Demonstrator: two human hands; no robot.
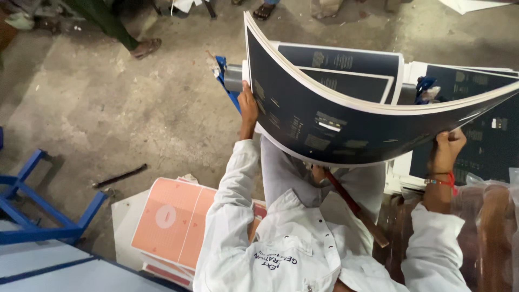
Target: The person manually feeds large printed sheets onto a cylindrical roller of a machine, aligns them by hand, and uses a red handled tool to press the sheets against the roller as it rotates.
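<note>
The person holds up a big stack of sheets (346, 130) in both hands, over their lap. The left hand (247, 105) grips the stack's left edge, with the fingers tucked behind it, so I cannot tell how they sit. The right hand (446, 147) is curled tight around the right edge from below. The stack sags in the middle like a big smile. The sheets are dark blue with small pale print and white edges. More dark sheets (351, 70) lie flat just beyond. Orange sheets (173, 221) sit on the floor (108, 108), near left.
</note>
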